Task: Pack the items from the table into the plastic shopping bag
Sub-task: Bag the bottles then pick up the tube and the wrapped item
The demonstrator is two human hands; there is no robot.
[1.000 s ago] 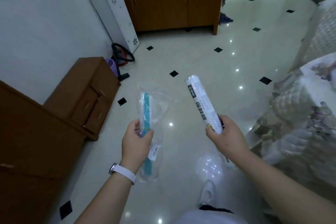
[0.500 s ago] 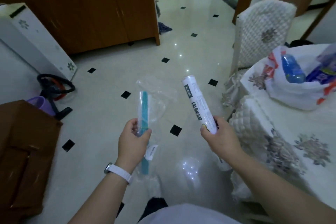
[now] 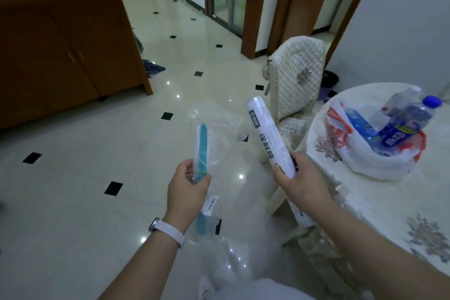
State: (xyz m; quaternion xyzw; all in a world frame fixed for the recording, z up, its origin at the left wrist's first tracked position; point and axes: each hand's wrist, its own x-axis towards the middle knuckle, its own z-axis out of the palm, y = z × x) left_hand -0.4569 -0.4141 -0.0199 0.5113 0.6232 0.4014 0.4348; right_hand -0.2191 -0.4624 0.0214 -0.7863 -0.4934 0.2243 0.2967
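The shopping bag (image 3: pixel 379 161) sits open on the tabletop (image 3: pixel 389 207) to your right, slumped around several water bottles (image 3: pixel 404 126), while both things you carry are in the air over the floor (image 3: pixel 97 178), well apart from it. Your right hand (image 3: pixel 300 181) has its grip closed round the lower end of the white roll (image 3: pixel 267 136); your left hand (image 3: pixel 187 190) pinches the teal stick in its clear wrapper (image 3: pixel 202 153) between thumb and fingers, low on its length. The roll looks light and stiff, likely with a smooth wrap that could slide, so I would hold it nearer the middle before lowering it. The wrapped stick looks very light; its loose film is floppy and slippery, so keep the pinch on the hard stick itself, not the film. Both long axes run up and away from you, the roll leaning a little to the left at its top. The bag's thin walls look soft and may fold inward, so feed each piece in end first beside the bottles.
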